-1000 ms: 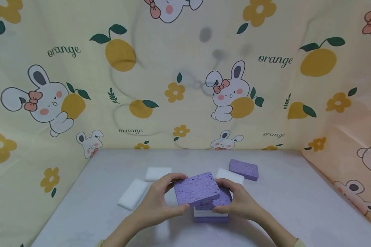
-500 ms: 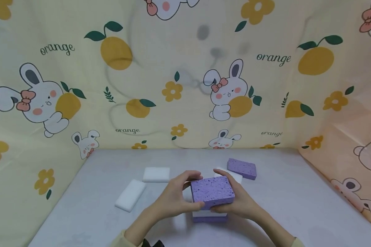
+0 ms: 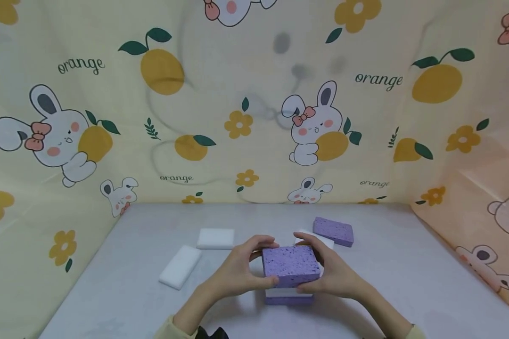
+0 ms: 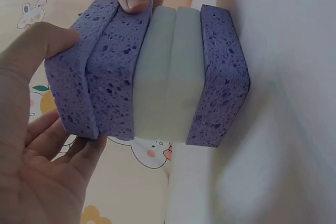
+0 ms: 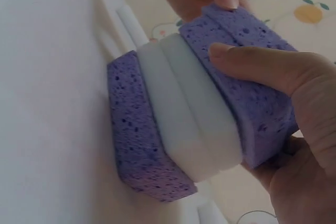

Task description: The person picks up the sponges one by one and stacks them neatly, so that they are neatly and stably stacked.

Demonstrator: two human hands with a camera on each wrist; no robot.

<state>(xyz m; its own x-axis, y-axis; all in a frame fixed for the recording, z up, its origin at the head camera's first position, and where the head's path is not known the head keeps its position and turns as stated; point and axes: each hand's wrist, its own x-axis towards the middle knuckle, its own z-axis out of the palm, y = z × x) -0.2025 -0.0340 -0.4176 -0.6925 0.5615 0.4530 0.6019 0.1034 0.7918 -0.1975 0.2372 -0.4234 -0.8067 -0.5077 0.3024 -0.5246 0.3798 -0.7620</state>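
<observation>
A stack of sponges stands on the table, seen sideways in both wrist views. A purple sponge [image 4: 223, 77] forms its base, with two white sponges [image 4: 170, 77] above it. Two purple sponges cap the stack: the topmost one [image 3: 290, 262] and a second [image 4: 113, 80] directly beneath. My left hand [image 3: 236, 273] grips the topmost sponge from the left, thumb on its near side. From the right, my right hand [image 3: 337, 274] grips the second purple sponge, thumb along its near side. The two top sponges touch and sit slightly out of line.
On the left of the table [image 3: 377, 301] lie two white sponges, one slanted [image 3: 180, 267] and one farther back [image 3: 215, 238]. Behind my right hand are a partly hidden white sponge [image 3: 327, 242] and a purple sponge [image 3: 333, 231]. A printed cloth [image 3: 254, 150] walls the back and sides.
My left hand has moved right with the topmost purple sponge and lowered it onto the one in my right hand. In the last half second both hands have shifted only slightly.
</observation>
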